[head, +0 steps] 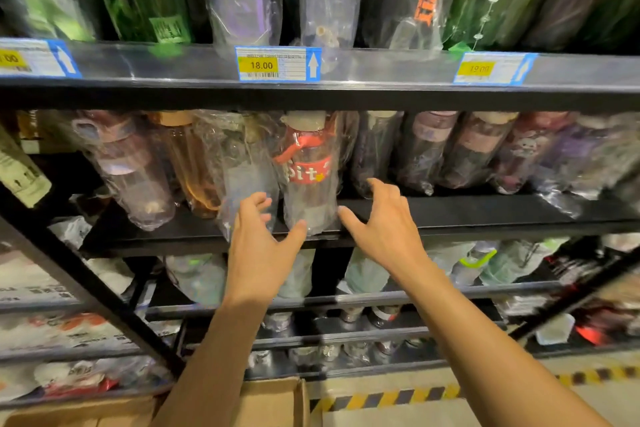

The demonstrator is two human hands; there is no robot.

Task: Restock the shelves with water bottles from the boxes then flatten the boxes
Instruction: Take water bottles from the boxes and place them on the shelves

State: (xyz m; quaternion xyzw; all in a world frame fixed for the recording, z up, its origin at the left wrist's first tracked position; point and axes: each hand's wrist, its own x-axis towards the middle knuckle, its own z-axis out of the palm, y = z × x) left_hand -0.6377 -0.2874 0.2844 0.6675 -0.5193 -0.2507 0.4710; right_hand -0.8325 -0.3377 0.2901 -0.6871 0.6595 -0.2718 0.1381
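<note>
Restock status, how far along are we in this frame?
Done: the middle shelf holds a packed row of bagged bottles. In hand: left hand and right hand, both open, flank the red-banded bottle at the shelf front, gripping nothing. Left: the cardboard box below looks unflattened; its contents are out of view.

A shop: stocked shelves (450, 211) with price tags (277, 64).

left grip (258, 246) splayed, right grip (381, 222) splayed
</note>
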